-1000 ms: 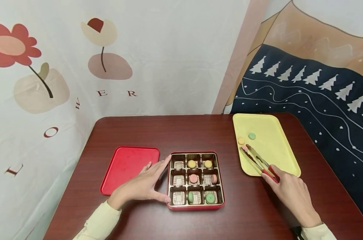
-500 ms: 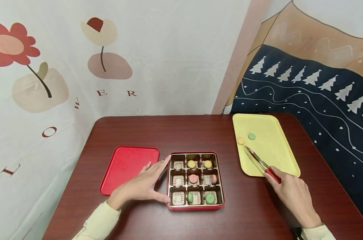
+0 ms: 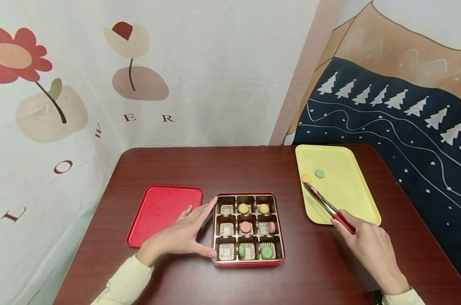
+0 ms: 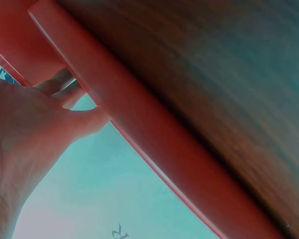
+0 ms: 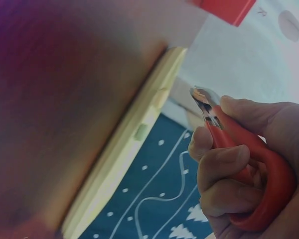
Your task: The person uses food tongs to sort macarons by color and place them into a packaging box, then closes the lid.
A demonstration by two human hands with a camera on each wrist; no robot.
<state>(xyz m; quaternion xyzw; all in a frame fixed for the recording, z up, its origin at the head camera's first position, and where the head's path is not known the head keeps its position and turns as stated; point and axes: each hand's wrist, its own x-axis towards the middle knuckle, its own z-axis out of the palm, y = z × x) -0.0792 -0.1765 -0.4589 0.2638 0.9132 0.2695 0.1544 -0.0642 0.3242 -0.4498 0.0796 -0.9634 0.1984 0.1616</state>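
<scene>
My right hand (image 3: 371,248) grips the red handles of metal tongs (image 3: 326,204), squeezed nearly together over the yellow tray (image 3: 348,186). Their tips lie at the tray's left side, just below a yellow macaron (image 3: 306,178); a trace of pink shows beside the tips, mostly hidden. A green macaron (image 3: 320,173) lies farther back. My left hand (image 3: 181,237) touches the left side of a red box (image 3: 249,264), fingers extended, thumb at its near corner. The box's compartments hold yellow macarons (image 3: 243,208), pink macarons (image 3: 245,227) and green macarons (image 3: 266,253); the left column holds none.
A flat red lid (image 3: 165,212) lies left of the box, partly behind my left hand. Brown tabletop (image 3: 249,169) runs between box and tray. A printed cloth (image 3: 223,72) hangs along the table's back edge.
The tongs have closed from spread apart, and their tips have shifted slightly left toward the tray's edge. The pink macaron visible at the tips earlier is now mostly hidden. My left hand stays put.
</scene>
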